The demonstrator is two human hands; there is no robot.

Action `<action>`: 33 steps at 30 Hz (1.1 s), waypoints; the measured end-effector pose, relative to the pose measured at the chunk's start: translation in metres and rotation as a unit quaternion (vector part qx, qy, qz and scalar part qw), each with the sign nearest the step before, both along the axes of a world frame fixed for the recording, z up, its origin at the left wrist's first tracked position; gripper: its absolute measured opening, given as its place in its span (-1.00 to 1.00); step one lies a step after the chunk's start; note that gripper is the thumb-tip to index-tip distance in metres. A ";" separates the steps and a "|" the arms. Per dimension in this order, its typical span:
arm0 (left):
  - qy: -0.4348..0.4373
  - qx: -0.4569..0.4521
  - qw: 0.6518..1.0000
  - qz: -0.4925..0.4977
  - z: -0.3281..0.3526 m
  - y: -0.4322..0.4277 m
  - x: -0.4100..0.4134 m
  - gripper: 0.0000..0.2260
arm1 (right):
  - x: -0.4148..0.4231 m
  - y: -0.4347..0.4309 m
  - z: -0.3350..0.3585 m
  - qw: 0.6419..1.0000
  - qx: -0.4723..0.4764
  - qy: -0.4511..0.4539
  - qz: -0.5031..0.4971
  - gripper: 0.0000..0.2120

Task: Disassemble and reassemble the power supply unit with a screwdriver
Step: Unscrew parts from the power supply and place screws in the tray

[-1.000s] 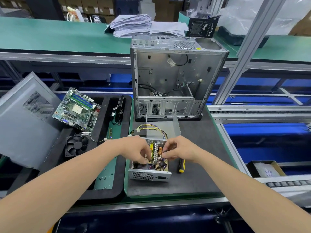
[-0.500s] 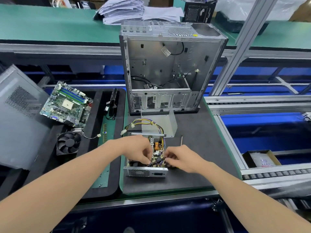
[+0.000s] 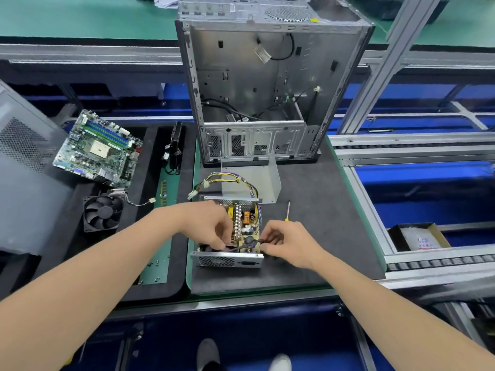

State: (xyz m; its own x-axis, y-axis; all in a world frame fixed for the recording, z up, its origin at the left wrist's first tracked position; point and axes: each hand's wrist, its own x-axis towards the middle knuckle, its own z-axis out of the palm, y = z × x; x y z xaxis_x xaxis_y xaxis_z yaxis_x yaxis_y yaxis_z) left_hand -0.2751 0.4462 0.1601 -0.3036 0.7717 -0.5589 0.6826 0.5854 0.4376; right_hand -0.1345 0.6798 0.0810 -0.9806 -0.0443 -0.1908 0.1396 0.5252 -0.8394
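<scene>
Two hands shifted nearer, left hand [image 3: 211, 226] and right hand [image 3: 289, 245] fingers [image 3: 270, 236] pinching cable [image 3: 246, 245] in power supply unit [image 3: 227, 261]

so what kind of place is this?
Probably a PC assembly or teardown line: grey roller conveyor rail, stripped grey metal computer case, bare green motherboard on a black foam tray.

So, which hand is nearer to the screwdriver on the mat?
Right. The right hand is directly beside the screwdriver; the left hand is on the other side of the power supply unit.
</scene>
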 end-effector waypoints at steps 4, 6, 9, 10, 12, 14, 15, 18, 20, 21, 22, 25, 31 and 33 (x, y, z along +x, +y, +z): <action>0.015 -0.016 1.000 -0.004 0.003 -0.004 0.001 -0.91 | -0.002 -0.001 0.011 0.998 -0.058 0.012 -0.020 -0.88; 0.024 -0.004 1.000 0.004 0.003 -0.004 0.003 -0.88 | -0.006 -0.003 0.021 0.994 -0.102 0.013 -0.022 -0.87; 0.017 0.018 0.999 0.026 0.005 -0.005 0.005 -0.88 | -0.015 -0.007 0.038 0.986 -0.164 0.004 -0.009 -0.84; 0.009 0.023 0.999 0.034 0.003 -0.006 0.006 -0.90 | -0.018 -0.010 0.044 0.985 -0.171 -0.004 0.002 -0.82; -0.004 0.031 0.998 0.054 -0.001 -0.008 0.009 -0.93 | -0.022 -0.018 0.054 0.983 -0.178 -0.024 0.026 -0.80; -0.010 0.042 0.996 0.080 -0.005 -0.010 0.011 -0.95 | -0.025 -0.024 0.063 0.985 -0.164 -0.038 0.035 -0.77; -0.015 0.049 0.994 0.096 -0.007 -0.011 0.012 -0.95 | -0.027 -0.026 0.067 0.989 -0.141 -0.041 0.033 -0.75; -0.011 0.079 0.985 0.153 -0.011 -0.015 0.016 -0.91 | -0.029 -0.036 0.072 0.997 -0.068 -0.043 -0.001 -0.66; -0.002 0.108 0.973 0.202 -0.014 -0.015 0.020 -0.89 | -0.031 -0.045 0.068 0.992 -0.099 -0.059 -0.051 -0.64; 0.002 0.123 0.967 0.223 -0.015 -0.015 0.021 -0.87 | -0.032 -0.048 0.066 0.989 -0.112 -0.064 -0.076 -0.65; 0.000 0.137 0.961 0.242 -0.015 -0.015 0.022 -0.85 | -0.034 -0.051 0.065 0.986 -0.114 -0.065 -0.099 -0.67; -0.052 0.168 0.936 0.306 -0.009 -0.016 0.019 -0.94 | -0.043 -0.050 0.070 0.971 -0.167 -0.083 -0.152 -0.66; -0.322 0.288 0.821 0.374 0.011 -0.024 0.004 -0.54 | -0.054 -0.028 0.084 0.894 -0.350 -0.122 -0.252 -0.63; -0.294 0.309 0.840 0.334 0.010 -0.030 -0.002 -0.44 | -0.054 -0.025 0.085 0.861 -0.397 -0.133 -0.289 -0.63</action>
State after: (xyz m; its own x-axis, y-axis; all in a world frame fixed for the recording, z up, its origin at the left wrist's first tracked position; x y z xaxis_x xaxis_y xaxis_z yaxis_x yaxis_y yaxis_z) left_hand -0.2767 0.4162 0.1700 -0.5963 0.7367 -0.3190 -0.1499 0.2882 0.9458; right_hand -0.1888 0.6545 0.1657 -0.8088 0.2158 -0.5471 0.4281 -0.4218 -0.7992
